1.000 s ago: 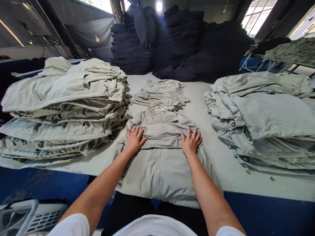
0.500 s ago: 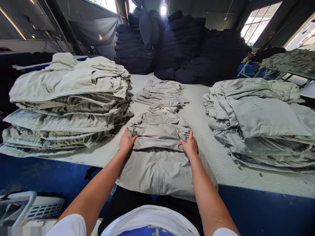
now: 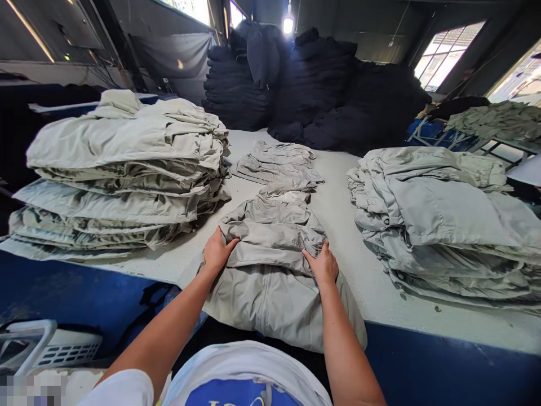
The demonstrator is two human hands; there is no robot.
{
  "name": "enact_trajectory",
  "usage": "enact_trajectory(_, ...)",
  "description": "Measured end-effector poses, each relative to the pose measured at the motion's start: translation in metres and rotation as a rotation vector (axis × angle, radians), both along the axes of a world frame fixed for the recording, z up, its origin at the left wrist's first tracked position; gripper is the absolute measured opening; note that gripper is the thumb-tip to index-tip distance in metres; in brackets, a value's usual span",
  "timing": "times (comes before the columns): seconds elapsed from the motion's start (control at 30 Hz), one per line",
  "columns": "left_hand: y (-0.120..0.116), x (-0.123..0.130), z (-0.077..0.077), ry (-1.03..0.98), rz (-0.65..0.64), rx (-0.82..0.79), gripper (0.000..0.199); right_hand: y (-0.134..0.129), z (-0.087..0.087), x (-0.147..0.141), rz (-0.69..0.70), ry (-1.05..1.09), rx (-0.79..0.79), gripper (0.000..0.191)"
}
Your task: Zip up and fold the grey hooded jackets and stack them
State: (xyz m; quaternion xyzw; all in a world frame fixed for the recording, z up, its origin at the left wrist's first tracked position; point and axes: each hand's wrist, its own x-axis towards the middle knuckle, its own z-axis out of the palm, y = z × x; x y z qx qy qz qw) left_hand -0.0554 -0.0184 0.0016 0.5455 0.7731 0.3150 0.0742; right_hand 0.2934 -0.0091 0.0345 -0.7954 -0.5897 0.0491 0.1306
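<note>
A light grey jacket (image 3: 270, 299) with a zip down its middle lies at the near edge of the table, its lower part hanging toward my lap. Across it runs a folded band of the same cloth. My left hand (image 3: 218, 248) grips the left end of this band, thumb on top and the other fingers partly hidden. At the right end, my right hand (image 3: 322, 260) holds the gathered cloth in the same way. Just beyond lie more crumpled grey garments (image 3: 276, 163).
Tall stacks of pale garments stand on the white table (image 3: 422, 321), one at left (image 3: 122, 141) and one at right (image 3: 448, 208). Dark garments (image 3: 313, 84) are piled at the back. A white basket (image 3: 70, 347) sits low at the left.
The view has tilted and shifted slightly. Both hands still hold the folded band, which now slants a little, its right end lower and nearer me.
</note>
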Motion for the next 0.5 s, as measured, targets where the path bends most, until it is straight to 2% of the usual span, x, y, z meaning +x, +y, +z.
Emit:
enact_trajectory(0.17,0.002,0.004,0.005,-0.024,-0.013,-0.041,0.071,-0.001,-0.001,0.007,0.033,-0.042,-0.055,0.062)
enact_trajectory(0.3,0.008,0.006,0.012,-0.083,0.002,-0.212,0.075,-0.005,-0.009,0.011,0.076,-0.086,-0.029,0.039)
enact_trajectory(0.4,0.014,0.008,0.017,-0.136,-0.052,-0.331,0.063,-0.006,-0.018,0.012,0.083,-0.092,0.014,0.032)
enact_trajectory(0.5,0.022,0.011,0.021,-0.158,-0.168,-0.339,0.047,-0.002,-0.023,0.016,0.084,-0.072,0.027,0.027)
